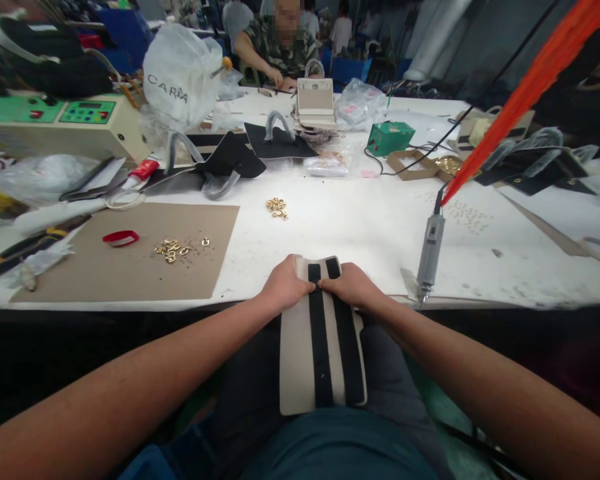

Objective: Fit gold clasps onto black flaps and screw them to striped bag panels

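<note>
A beige panel with two black stripes (pixel 297 363) rests across my lap, its far end near the table's front edge. My left hand (pixel 286 285) grips the panel's left side near that end, thumb pressed on the left black stripe. On the other side my right hand (pixel 350 285) holds it too, its thumb meeting the left one at the stripe. The fingers of both hands are hidden beneath the panel. Small gold metal fittings (pixel 171 251) lie on a brown board (pixel 130 280) to the left, and another gold pile (pixel 277 208) sits straight ahead on the white tabletop (pixel 330 220).
At the right a grey electric screwdriver (pixel 431 250) hangs from an orange cord (pixel 525 100). A red ring-shaped object (pixel 121 238) lies on the board. Farther back are black panels with handles (pixel 233 157), a green box (pixel 391 138) and a control machine (pixel 95 127). A person (pixel 280 47) sits opposite.
</note>
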A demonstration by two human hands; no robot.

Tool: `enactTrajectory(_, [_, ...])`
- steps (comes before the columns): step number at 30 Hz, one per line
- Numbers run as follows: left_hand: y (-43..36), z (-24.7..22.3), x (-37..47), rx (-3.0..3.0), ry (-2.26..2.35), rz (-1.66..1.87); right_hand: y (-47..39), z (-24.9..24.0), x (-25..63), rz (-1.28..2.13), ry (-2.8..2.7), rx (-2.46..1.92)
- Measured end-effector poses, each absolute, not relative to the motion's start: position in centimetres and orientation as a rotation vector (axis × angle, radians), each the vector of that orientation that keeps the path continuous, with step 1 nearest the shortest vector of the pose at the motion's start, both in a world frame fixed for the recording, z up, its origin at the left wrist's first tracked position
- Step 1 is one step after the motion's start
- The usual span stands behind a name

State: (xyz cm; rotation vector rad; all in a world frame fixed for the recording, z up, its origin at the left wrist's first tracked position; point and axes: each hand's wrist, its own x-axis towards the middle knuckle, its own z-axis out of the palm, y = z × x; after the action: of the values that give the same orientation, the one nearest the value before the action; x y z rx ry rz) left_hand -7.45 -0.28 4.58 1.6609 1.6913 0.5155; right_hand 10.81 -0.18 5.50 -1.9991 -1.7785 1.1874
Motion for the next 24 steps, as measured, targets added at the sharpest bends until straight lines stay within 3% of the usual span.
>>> enactTrajectory(6, [-1.5, 3.5, -8.4, 2.429, 1.602, 0.799, 0.0, 5.7, 10.9, 1.112, -1.790, -1.964])
enactTrajectory(14, [0.1, -0.4, -8.7, 2.428, 1.401, 0.936, -1.0, 6.9, 13.0, 0.845, -1.861, -1.797])
enactTrajectory(19, [0.5, -0.8, -9.2, 2.433, 1.449, 0.910, -3.3, 7.7, 23.3, 0.588, -1.642, -1.794])
enactTrajectory(24, [1.1, -1.5, -9.6, 2.451, 1.434, 0.930, -0.1, 5.4, 38.1, 0.368, -1.245, -2.028])
